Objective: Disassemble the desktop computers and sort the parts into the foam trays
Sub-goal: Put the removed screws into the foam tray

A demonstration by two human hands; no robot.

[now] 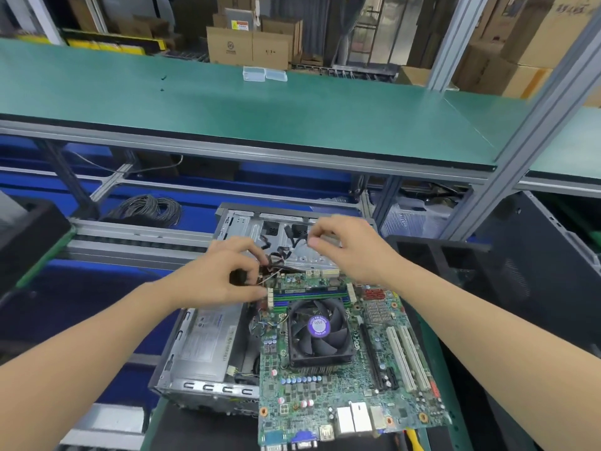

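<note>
Pinching grip, left hand: thumb and fingertips closed narrow on the cable bundle at the far left corner of the motherboard. Forearm reaching in from the lower left, passing above the power supply seated in the left side of the chassis.

Step in hand, by judgement: freeing cable leads from the board. Board position: tilted across the open chassis, near edge overhanging toward the operator, cooler fan and memory modules fitted.

Right hand: raised over the far bay of the chassis, fingers curled, thumb against forefinger. Held item, if any, not discernible.

Next move, by judgement: trace each lead to its header, grasp the plug body rather than the wires, pull straight out. Steady the board against slipping. Then lift clear and carry to a foam tray; none identified with certainty in view.
</note>
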